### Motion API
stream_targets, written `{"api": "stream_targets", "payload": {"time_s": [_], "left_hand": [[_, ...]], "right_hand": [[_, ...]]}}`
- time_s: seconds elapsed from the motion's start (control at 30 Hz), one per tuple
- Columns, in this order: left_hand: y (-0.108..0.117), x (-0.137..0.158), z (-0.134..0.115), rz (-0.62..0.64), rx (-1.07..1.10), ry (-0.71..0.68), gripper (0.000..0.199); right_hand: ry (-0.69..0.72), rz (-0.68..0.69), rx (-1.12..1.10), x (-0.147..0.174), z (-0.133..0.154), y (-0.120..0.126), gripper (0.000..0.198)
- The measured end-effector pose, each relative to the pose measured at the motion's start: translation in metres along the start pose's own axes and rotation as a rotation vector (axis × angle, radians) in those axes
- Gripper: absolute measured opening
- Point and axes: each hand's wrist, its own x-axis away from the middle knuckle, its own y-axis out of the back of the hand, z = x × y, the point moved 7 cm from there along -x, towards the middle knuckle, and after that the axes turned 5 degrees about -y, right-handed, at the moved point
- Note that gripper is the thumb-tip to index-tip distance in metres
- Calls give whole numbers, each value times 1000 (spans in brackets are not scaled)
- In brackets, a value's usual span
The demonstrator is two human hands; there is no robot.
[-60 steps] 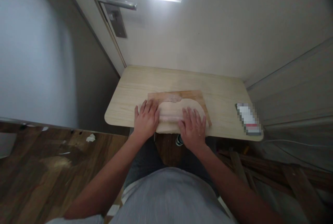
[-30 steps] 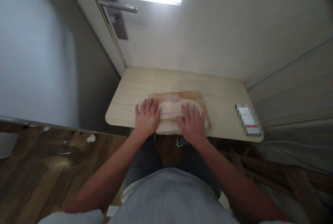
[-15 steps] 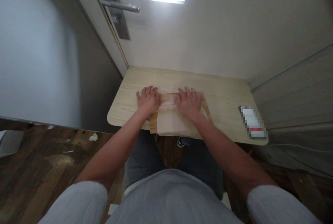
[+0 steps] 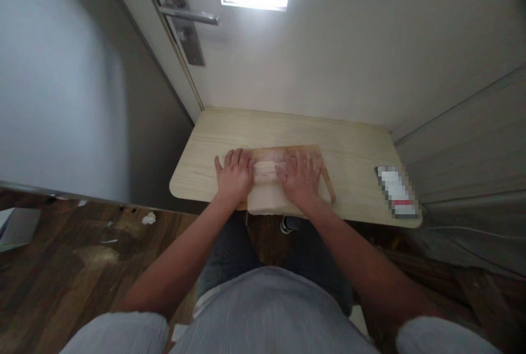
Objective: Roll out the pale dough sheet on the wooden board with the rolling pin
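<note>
A pale, smooth sheet that looks like dough (image 4: 267, 200) lies on a brown wooden board (image 4: 327, 183). Its near edge reaches the front of the small table. Between my hands runs a thicker pale band across the sheet; whether it is a roller or a fold of the sheet I cannot tell. My left hand (image 4: 235, 174) rests palm down at the left end of this band, its fingers stretched forward and apart. At the right end my right hand (image 4: 302, 177) presses flat, fingers spread and a little blurred. Both palms hide what lies under them.
The light wooden table (image 4: 353, 159) stands against a white door with a metal handle (image 4: 191, 15). A phone (image 4: 398, 192), its screen blurred out, lies at the table's right end. Below are my knees, a dark wooden floor (image 4: 74, 272) and scraps of paper (image 4: 148, 218).
Both hands have slid back towards me over the sheet, uncovering more of the board's far edge. Their fingers stay stretched out.
</note>
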Motion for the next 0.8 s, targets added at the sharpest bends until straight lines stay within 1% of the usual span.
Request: {"api": "stream_targets", "payload": {"time_s": [0.13, 0.23, 0.3, 0.47, 0.67, 0.8], "left_hand": [[1, 18, -15, -12, 3, -4, 46], [-4, 20, -23, 6, 40, -29, 49], [-6, 15, -23, 8, 50, -37, 51], [-10, -13, -14, 24, 39, -26, 52], [-21, -52, 1, 61, 39, -26, 49], [-31, -73, 8, 151, 46, -40, 45]], "right_hand": [[-29, -28, -17, 15, 0, 2, 57], [-50, -39, -26, 12, 1, 0, 59], [-57, -43, -27, 5, 2, -2, 59], [-59, -50, -42, -25, 7, -7, 54], [-90, 10, -67, -64, 12, -17, 52], [-102, 67, -39, -82, 13, -22, 52]]}}
